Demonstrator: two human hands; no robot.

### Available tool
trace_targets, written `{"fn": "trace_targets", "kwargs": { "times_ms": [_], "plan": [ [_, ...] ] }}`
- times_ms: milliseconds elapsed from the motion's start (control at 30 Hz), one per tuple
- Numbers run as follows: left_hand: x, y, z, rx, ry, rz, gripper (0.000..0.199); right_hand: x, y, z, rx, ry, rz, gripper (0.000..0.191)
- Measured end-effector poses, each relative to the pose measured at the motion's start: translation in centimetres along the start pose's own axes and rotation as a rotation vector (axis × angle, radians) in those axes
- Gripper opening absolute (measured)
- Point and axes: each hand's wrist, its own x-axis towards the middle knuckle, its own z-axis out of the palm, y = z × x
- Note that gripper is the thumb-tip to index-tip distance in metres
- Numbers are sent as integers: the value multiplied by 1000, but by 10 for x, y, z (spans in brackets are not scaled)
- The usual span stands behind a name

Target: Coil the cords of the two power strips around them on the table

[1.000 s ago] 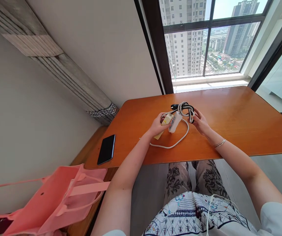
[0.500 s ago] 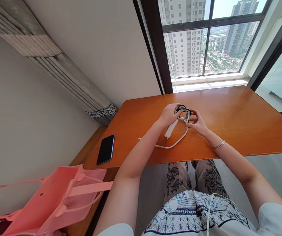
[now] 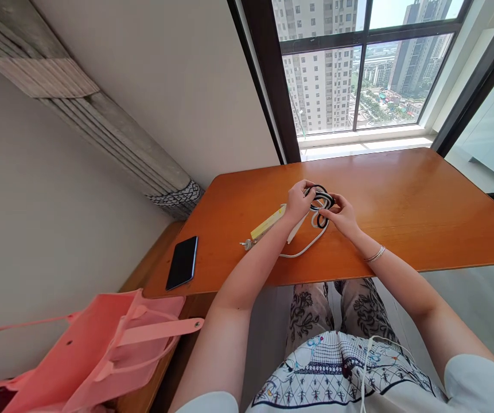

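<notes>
My left hand [image 3: 299, 199] is closed on the upper left of a bundle of coiled black and white cables [image 3: 323, 202], just above the wooden table. At the bundle's right side my right hand [image 3: 343, 218] grips it between thumb and fingers. A small black loop hangs below, near my right thumb. One white cable [image 3: 311, 245] curves down from the coil and passes behind my left forearm. Under my left wrist shows part of a white bar [image 3: 295, 232]. A long yellow-topped bar [image 3: 268, 222] lies left of that wrist, with a plug [image 3: 247, 245] by its lower end.
A dark phone [image 3: 182, 263] lies at the left of the wooden table [image 3: 423, 212]. Below it, a pink bag [image 3: 109, 344] stands open beside the table, one strap reaching toward my left arm. Behind the table is a window [image 3: 358, 86]; a curtain [image 3: 143, 149] hangs at left.
My left hand and forearm have shifted, uncovering the yellow-topped bar and the plug. A small black loop now hangs below the coil. The right hand has moved slightly left.
</notes>
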Motion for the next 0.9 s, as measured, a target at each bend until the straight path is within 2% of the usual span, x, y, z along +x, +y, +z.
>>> {"fn": "trace_targets", "kwargs": {
  "times_ms": [233,500,633,700,733,867,900],
  "plan": [
    [-4,-4,8,-60,69,-3,8,7,7,-10,-131,-4,-112,56],
    [1,-11,17,-234,142,-220,7,2,2,-8,-379,99,-338,34],
    [-3,-8,13,-321,159,-247,9,-5,-3,-8,-430,72,-418,32],
    [-3,-3,3,-300,71,-203,11,-7,-4,-10,-425,60,-426,32],
    [-1,0,-4,-269,-10,-168,13,-7,-4,-12,-425,57,-431,32],
    [16,19,-35,-16,-466,-7,22,-8,-3,-17,-446,16,-467,29],
    [21,24,-41,52,-546,-4,23,-8,-2,-18,-447,11,-477,28]
  ]
}}
